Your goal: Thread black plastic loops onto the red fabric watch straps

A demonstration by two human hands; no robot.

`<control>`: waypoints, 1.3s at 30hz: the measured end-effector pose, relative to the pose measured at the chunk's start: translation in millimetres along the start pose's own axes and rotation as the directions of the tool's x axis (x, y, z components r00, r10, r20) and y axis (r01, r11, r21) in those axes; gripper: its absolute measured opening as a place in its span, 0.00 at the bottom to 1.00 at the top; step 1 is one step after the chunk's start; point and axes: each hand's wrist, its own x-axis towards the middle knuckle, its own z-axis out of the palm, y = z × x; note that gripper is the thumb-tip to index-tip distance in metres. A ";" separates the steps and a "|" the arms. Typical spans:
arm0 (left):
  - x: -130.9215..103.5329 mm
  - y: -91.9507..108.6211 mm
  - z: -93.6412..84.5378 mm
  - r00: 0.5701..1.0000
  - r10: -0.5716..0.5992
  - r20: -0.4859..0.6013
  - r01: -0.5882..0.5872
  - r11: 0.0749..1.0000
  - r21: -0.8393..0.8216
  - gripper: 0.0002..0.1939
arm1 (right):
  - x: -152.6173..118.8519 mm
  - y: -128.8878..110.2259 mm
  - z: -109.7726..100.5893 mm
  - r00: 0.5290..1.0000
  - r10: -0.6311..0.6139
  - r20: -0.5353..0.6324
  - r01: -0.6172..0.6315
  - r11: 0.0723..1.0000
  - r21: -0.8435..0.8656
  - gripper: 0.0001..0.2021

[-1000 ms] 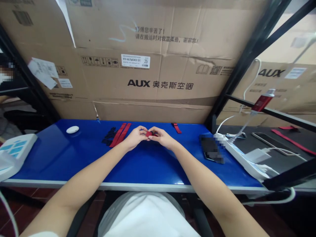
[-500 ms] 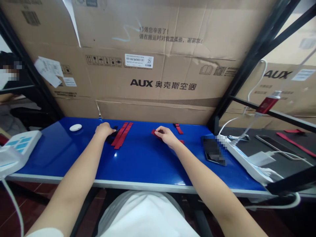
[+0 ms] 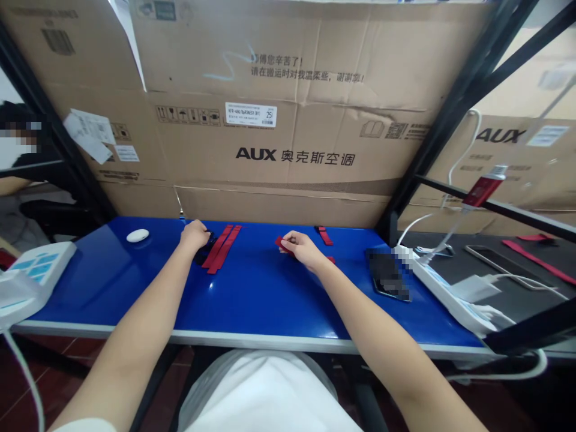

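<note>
My right hand (image 3: 300, 247) pinches a red webbing strap (image 3: 284, 245) between thumb and fingers, low over the blue table (image 3: 252, 300). More red strap shows beyond the far side of this hand. Farther left, my left hand (image 3: 194, 234) is curled at small black pieces (image 3: 207, 243); its fingertips are hidden, so what it grips cannot be made out. Just right of those pieces, two red straps (image 3: 220, 252) lie side by side at a slant. Near the back edge lies a short red strap (image 3: 324, 235) with a black end.
A white oval object (image 3: 137, 236) lies at the left. A dark phone (image 3: 389, 276) and a white power strip (image 3: 443, 294) are at the right, a white socket block (image 3: 42, 276) at the left edge. A cardboard sheet (image 3: 288, 198) stands behind, between black frame posts.
My left hand has shifted slightly right, closer over the black pieces. My right hand keeps its pinch on the red strap, almost unmoved. The view has tilted a little.
</note>
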 end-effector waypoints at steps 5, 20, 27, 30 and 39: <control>-38.7 48.1 20.8 0.950 0.298 0.097 -0.148 0.699 -0.700 0.14 | -4.8 -6.2 1.5 0.999 0.003 0.051 0.001 0.998 -0.068 0.12; -96.7 101.6 48.7 0.770 0.559 0.308 0.158 0.301 -0.940 0.18 | -9.8 -14.7 2.6 0.958 -0.168 0.231 0.176 0.984 -0.011 0.10; -98.2 102.1 50.1 0.757 0.537 0.373 0.306 0.213 -0.928 0.17 | -10.3 -15.6 4.1 0.960 -0.166 0.226 0.157 0.986 0.056 0.10; -100.0 104.0 55.0 0.780 0.506 0.368 0.324 0.176 -0.930 0.16 | -8.5 -14.8 10.0 0.983 -0.137 0.120 0.120 0.982 0.146 0.10; -109.2 111.7 61.7 0.772 0.519 0.368 0.300 0.213 -0.930 0.13 | -7.8 -11.3 20.3 0.982 -0.159 0.100 0.142 0.977 0.156 0.08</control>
